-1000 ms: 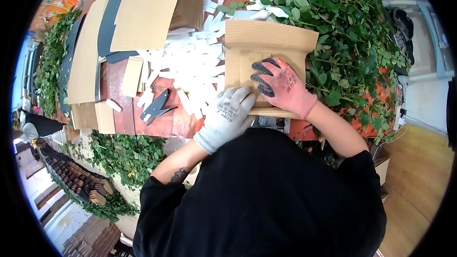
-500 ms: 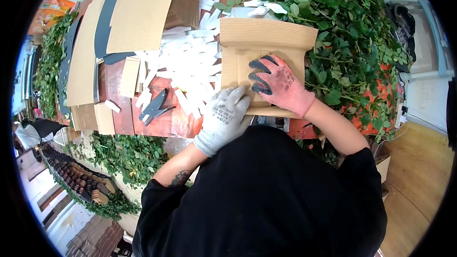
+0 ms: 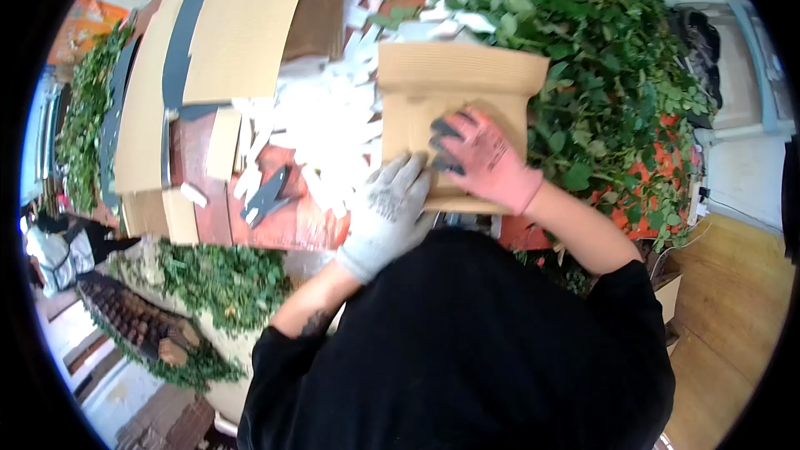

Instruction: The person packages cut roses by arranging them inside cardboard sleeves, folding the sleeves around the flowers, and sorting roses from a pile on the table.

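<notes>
A piece of brown corrugated cardboard (image 3: 462,67) lies on the table in front of me, its far end bent up as a raised flap. My left hand (image 3: 385,210), in a grey-white glove, rests over the near left corner with its fingers stretched out; its thumb is hidden. On the middle of the board lies my right hand (image 3: 487,158), in a pink glove with black fingertips. Its fingers are apart and slightly bent, pressing on the cardboard. Whatever lies beneath the right palm is hidden.
White paper strips (image 3: 325,125) spread left of the board. Black-handled clippers (image 3: 268,196) lie near the front edge. Large cardboard sheets (image 3: 233,25) stand at the left. Leafy green stems (image 3: 600,75) are heaped at the right; more foliage (image 3: 221,283) lies below the table at left.
The view has shifted slightly and blurred. Both hands keep nearly the same places on the cardboard. At the far left, a person has come further into view.
</notes>
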### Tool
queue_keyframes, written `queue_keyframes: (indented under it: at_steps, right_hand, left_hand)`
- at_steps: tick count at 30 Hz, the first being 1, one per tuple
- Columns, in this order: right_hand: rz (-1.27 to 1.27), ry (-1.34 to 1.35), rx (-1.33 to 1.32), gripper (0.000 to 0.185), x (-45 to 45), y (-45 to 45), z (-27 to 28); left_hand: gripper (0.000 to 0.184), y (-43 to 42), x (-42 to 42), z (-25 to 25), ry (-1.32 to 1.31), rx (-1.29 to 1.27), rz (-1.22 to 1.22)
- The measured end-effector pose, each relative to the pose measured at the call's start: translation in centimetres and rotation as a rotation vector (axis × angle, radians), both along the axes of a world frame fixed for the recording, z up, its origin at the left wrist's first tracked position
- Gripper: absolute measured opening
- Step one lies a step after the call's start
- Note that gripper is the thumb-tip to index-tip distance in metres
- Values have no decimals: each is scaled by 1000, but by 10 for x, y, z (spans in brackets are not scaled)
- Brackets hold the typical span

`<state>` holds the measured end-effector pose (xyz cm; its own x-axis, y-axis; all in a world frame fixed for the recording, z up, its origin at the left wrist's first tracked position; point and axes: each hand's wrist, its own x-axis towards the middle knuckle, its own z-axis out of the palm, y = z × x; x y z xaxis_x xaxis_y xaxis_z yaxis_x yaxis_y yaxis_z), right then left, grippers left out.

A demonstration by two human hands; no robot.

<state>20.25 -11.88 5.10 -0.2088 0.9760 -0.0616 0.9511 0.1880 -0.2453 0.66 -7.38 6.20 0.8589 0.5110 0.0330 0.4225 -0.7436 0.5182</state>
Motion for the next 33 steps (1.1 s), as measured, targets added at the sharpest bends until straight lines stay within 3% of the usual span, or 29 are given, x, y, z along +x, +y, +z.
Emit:
queue_keyframes:
  at_steps: [1,4,6,9,10,13,14,15,17,21,24,25,27,29,30,33]
  right_hand:
    - [76,-63,213,44,-2,1,-10]
    - [44,-99,83,43,16,0,22]
    - [54,211,97,39,33,9,37]
    - [-154,368,262,30,90,57,77]
    - [-177,276,453,30,116,75,68]
    - [-213,19,60,41,194,125,7]
    - [-224,-295,-41,43,203,126,-23]
    - [-188,-401,-264,37,196,132,-14]
    - [-96,-393,-308,31,209,136,-42]
    - [-258,-221,-26,28,221,145,11]
    - [-114,-165,-5,29,215,134,7]
    - [-26,-233,-133,34,209,131,11]
    - [-96,-134,-155,42,206,150,18]
    - [-171,-283,285,54,214,180,23]
    - [-208,-316,180,63,222,209,27]
    - [-202,-705,256,75,254,263,-26]
  left_hand:
    - [48,4,3,4,-36,25,-23]
    - [49,7,6,19,-5,141,-73]
    - [47,15,10,24,88,115,-111]
    - [43,23,17,26,115,88,-121]
    - [43,22,16,25,114,89,-120]
    - [42,22,19,18,1,59,-82]
    - [42,22,18,16,-10,46,-66]
    - [42,21,18,14,-17,27,-45]
    - [42,22,18,14,-4,30,-30]
    - [48,21,15,9,64,-43,0]
    - [47,23,17,11,85,-50,-13]
    - [47,23,17,11,65,-51,-11]
    - [47,24,18,11,40,-49,8]
    - [48,24,19,12,34,-64,4]
    - [48,24,20,12,34,-59,14]
    - [47,24,18,11,14,-49,1]
